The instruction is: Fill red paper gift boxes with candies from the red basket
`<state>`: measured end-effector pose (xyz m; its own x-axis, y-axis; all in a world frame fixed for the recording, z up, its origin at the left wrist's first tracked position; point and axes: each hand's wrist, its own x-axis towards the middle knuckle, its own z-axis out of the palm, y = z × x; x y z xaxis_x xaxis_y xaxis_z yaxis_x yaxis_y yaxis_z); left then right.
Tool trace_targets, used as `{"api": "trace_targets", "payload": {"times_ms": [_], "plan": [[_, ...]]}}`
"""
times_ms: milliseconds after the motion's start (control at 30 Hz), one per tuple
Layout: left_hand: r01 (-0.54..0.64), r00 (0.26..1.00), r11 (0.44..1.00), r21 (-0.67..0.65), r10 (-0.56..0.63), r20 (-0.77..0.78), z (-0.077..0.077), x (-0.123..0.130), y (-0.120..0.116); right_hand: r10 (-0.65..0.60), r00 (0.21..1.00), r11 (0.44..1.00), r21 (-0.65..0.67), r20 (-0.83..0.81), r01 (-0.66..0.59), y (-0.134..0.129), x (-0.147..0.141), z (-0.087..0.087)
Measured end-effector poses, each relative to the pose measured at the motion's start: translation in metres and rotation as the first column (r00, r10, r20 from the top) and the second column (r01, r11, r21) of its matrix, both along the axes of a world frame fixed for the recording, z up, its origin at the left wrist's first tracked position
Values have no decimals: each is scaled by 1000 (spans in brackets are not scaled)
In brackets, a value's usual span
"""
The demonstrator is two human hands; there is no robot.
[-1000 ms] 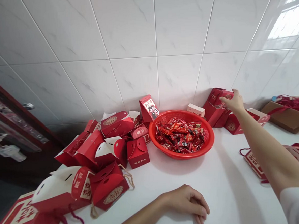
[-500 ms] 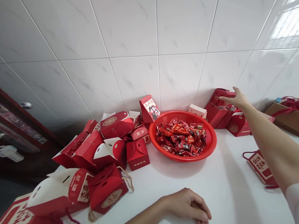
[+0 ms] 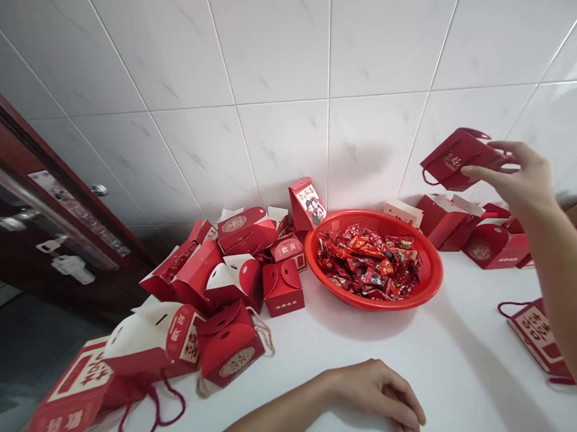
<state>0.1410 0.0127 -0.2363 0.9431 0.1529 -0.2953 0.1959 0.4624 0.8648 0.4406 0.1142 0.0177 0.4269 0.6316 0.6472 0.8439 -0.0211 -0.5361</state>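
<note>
My right hand point(image 3: 523, 172) holds a small red box with a cord handle point(image 3: 461, 158) between thumb and fingers, raised off the table in front of the tiled wall. Resting on the white table near the bottom, my left hand point(image 3: 377, 393) has its fingers curled inward; whether anything is inside them is hidden. A red plastic basket point(image 3: 321, 266) of wrapped candies point(image 3: 369, 260) stands between the hands, close to the wall. Behind the basket's right side sits a pale box point(image 3: 403, 213).
Several red boxes point(image 3: 237, 336) crowd the left side of the table. More red boxes point(image 3: 495, 242) line the wall at right. A flat red box with cord point(image 3: 537, 334) lies by my right forearm. A dark door with keys point(image 3: 71, 265) stands at far left.
My right hand has lifted the red box up from the group by the wall. The view has turned left. My left hand still rests on the table.
</note>
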Motion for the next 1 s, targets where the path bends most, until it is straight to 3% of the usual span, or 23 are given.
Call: {"api": "trace_targets", "payload": {"times_ms": [67, 100, 167, 233, 300, 367, 433, 567, 667, 767, 1000], "plan": [[-38, 999, 999, 30, 37, 8, 17, -4, 6, 289, 935, 954, -16, -204, -298, -34, -25, 2], [-92, 996, 993, 80, 91, 18, 30, -8, 10, 432, 875, 895, -17, -219, -446, -52, -38, -1], [-228, 974, 956, 187, 226, 31, 60, -22, 23, 606, 789, 790, -44, -97, -612, -86, -62, -16], [-437, 898, 842, 317, 431, 92, 95, -41, 37, 666, 731, 746, -151, 145, -649, -116, -85, -38], [-614, 771, 656, 438, 618, 155, 127, -64, 50, 683, 690, 730, -250, 240, -636, -139, -108, -65], [-677, 677, 514, 526, 716, 172, 152, -85, 56, 656, 702, 754, -235, 276, -613, -155, -129, -90], [-639, 676, 456, 620, 717, 171, 168, -101, 55, 660, 682, 751, -258, 315, -608, -165, -146, -112], [-464, 735, 401, 790, 671, 92, 179, -108, 32, 625, 690, 781, -288, 367, -554, -167, -170, -143], [-214, 795, 354, 910, 604, -49, 177, -100, 15, 601, 726, 798, -307, 335, -519, -163, -181, -160], [-24, 800, 313, 950, 575, -169, 173, -93, 9, 570, 762, 817, -304, 306, -489, -161, -188, -172], [44, 820, 279, 959, 538, -194, 160, -94, 18, 585, 753, 797, -382, 301, -467, -159, -190, -189]]}}
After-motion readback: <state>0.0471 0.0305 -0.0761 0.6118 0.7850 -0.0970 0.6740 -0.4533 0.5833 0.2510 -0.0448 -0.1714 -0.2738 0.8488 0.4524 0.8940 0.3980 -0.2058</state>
